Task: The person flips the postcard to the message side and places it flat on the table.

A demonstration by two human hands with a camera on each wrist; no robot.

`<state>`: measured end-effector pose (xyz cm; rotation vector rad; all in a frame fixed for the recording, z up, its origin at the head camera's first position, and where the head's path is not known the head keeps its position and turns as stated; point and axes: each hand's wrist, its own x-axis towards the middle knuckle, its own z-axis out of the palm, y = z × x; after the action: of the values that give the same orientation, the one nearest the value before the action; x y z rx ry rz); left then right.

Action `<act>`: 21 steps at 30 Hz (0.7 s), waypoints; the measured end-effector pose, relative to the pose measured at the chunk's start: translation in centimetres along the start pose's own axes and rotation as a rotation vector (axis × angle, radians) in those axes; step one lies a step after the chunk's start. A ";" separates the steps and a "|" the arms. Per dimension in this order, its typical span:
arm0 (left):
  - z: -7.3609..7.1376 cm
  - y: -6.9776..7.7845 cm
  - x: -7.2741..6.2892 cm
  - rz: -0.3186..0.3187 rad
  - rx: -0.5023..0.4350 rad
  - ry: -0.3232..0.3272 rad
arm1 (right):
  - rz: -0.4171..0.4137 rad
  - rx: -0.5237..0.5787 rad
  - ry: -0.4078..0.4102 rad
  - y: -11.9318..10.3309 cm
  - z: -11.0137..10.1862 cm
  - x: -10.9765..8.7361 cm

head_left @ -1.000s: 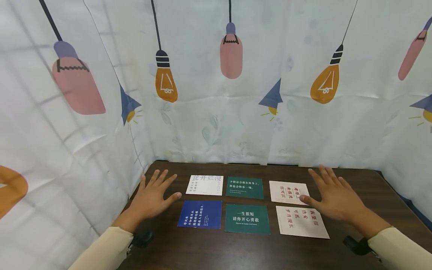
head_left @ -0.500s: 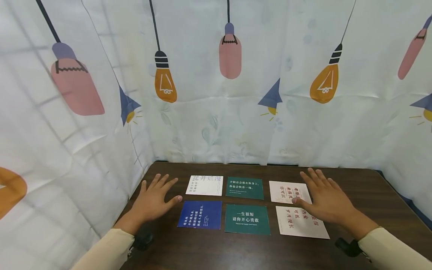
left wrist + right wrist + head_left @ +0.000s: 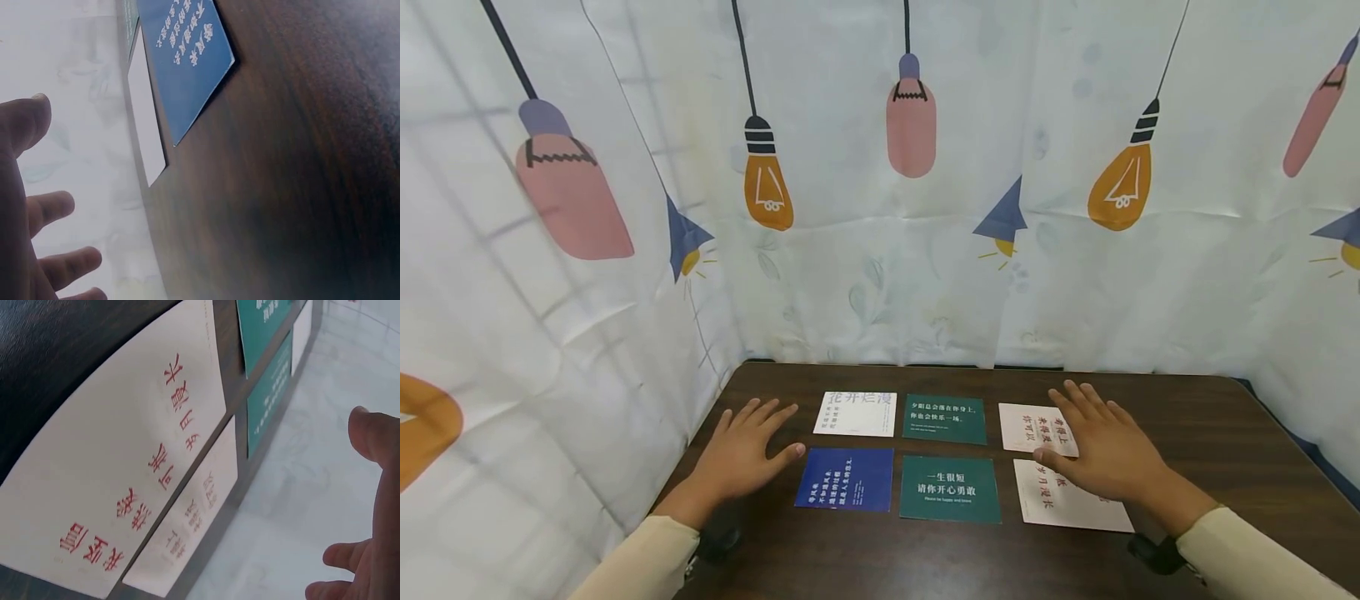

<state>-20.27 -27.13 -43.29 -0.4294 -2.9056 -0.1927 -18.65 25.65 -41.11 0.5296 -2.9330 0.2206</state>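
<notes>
My left hand (image 3: 739,454), fingers spread and holding nothing, is over the table's left side, just left of the blue card (image 3: 844,479) and the white card (image 3: 854,414). My right hand (image 3: 1105,454) hovers with straight fingers above two pale pink cards with red writing, the far pink card (image 3: 1026,427) and the near pink card (image 3: 1067,508), covering part of each in the head view. Between the hands lie a far green card (image 3: 944,418) and a near green card (image 3: 950,489). In the right wrist view the near pink card (image 3: 144,450) shows whole writing below the hand.
The cards lie in two rows on a dark brown wooden table (image 3: 850,558). A white curtain (image 3: 835,292) printed with lamps and bulbs hangs behind the table and along its left side. A dark device is strapped at each wrist.
My right hand has moved left and a little toward me, from the pink cards' right edge to over them. The left hand has sunk slightly. The cards have stayed put.
</notes>
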 end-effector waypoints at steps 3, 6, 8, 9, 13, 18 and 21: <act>0.2 0.0 -0.1 0.012 -0.004 0.001 | -0.002 0.004 0.002 -0.3 0.2 0.1; 0.4 0.0 -0.2 0.020 -0.008 -0.001 | -0.005 0.008 0.007 -0.6 0.5 0.2; 0.6 0.0 -0.2 0.021 -0.009 -0.002 | -0.005 0.014 0.007 -0.9 0.6 0.3; 0.6 0.0 -0.3 0.022 -0.011 -0.002 | -0.005 0.015 0.007 -1.0 0.7 0.4; 0.9 -0.1 -0.3 0.028 -0.019 0.000 | -0.005 0.021 0.006 -1.5 1.2 0.6; 1.3 -0.2 -0.5 0.034 -0.023 0.005 | -0.015 0.028 0.016 -2.0 1.8 0.8; 1.6 -0.3 -0.5 0.033 -0.023 0.008 | -0.027 0.036 0.024 -2.3 2.1 0.8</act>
<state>-20.13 -27.32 -44.97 -0.4787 -2.8890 -0.2223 -18.84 22.93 -42.71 0.5675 -2.9014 0.2745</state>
